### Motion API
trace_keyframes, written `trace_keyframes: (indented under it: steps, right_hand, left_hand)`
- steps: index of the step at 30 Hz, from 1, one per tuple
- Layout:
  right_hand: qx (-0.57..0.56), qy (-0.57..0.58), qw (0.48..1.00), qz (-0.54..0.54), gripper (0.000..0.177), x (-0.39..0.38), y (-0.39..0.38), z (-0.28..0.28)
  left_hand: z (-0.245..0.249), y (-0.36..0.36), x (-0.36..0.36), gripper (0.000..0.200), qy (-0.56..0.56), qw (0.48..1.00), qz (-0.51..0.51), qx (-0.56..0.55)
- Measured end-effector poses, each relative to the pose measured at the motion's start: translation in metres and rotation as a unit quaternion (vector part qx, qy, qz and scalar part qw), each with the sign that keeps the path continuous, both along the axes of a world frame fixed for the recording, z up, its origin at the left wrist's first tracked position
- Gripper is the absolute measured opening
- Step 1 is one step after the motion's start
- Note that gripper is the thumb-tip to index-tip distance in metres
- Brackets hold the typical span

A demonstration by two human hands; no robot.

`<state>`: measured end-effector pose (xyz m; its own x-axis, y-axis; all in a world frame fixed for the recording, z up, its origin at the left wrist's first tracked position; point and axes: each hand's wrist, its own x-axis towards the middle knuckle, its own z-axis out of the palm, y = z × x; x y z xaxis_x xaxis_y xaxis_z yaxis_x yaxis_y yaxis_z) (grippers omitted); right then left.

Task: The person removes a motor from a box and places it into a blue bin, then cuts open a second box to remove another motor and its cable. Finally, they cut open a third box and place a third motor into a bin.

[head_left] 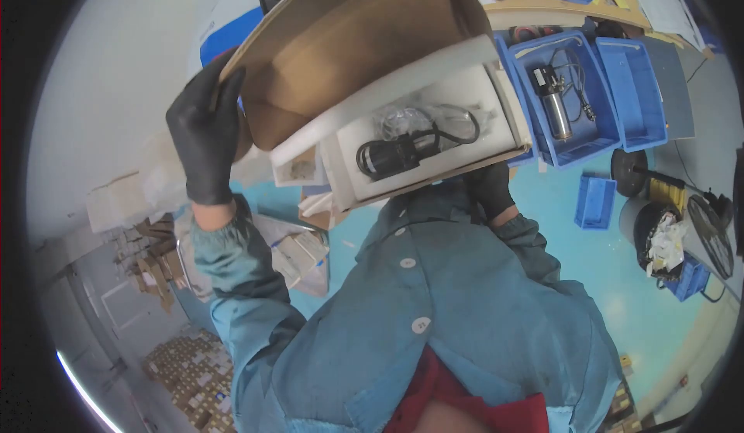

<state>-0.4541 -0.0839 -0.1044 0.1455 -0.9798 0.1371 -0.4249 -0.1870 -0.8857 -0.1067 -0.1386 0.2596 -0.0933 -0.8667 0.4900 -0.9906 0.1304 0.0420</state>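
Observation:
A cardboard box stands in front of me with its brown lid raised. White foam lines the box. Inside lies a black cylindrical device with a looped black cable, beside crumpled clear plastic. My left hand, in a black glove, is closed on the left edge of the lid, thumb on the inner side. My right hand, also black-gloved, is at the near side of the box, low and to the right. The box hides its fingers, so its grip cannot be seen.
Right of the box, a blue bin holds a silver-and-black motor-like device with a cable. Another blue bin adjoins it. A small blue bin, a fan and a bag-lined waste bin stand lower right.

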Motion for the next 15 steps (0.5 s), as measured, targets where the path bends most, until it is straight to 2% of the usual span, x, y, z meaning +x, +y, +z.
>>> trace_keyframes:
  steps: [1,3,4,7,9,10,11,13,14,15]
  right_hand:
    - [0.002,0.019,1.0,0.01,0.049,-0.001,0.002,-0.001]
    - [-0.032,0.069,0.997,0.004,0.024,-0.002,0.005,-0.004]
    - [-0.039,0.083,0.996,0.006,0.018,-0.003,0.006,-0.011]
    - [-0.023,0.081,0.996,0.006,0.006,-0.004,0.006,-0.053]
    - [0.029,-0.036,0.988,-0.144,0.015,-0.005,0.005,-0.104]
    - [0.041,-0.063,0.981,-0.181,0.018,-0.005,0.004,-0.105]
    - [0.108,-0.073,0.984,-0.12,0.018,-0.001,0.001,-0.08]
    - [0.205,-0.085,0.974,-0.033,0.042,0.004,-0.002,-0.05]
    - [0.123,0.037,0.99,-0.056,0.038,0.005,-0.002,-0.056]
    - [0.038,0.16,0.983,-0.078,0.035,0.002,-0.001,-0.063]
  left_hand:
    - [-0.008,-0.005,0.005,0.018,0.004,1.0,0.002,-0.004]
    - [-0.027,-0.014,0.012,0.019,0.001,0.999,-0.036,-0.028]
    - [-0.035,-0.015,0.014,0.019,0.002,0.999,-0.043,-0.033]
    - [-0.054,-0.014,0.009,0.037,-0.011,0.998,-0.055,-0.005]
    - [-0.062,-0.005,-0.006,0.042,-0.048,0.996,-0.073,0.024]
    - [-0.066,0.001,-0.012,0.043,-0.054,0.995,-0.078,0.03]
    - [-0.07,0.01,-0.014,0.049,-0.05,0.993,-0.093,0.05]
    - [-0.077,0.022,-0.019,0.059,-0.041,0.989,-0.122,0.079]
    - [-0.079,0.025,-0.019,0.062,-0.063,0.989,-0.117,0.062]
    - [-0.08,0.029,-0.02,0.065,-0.084,0.989,-0.113,0.044]
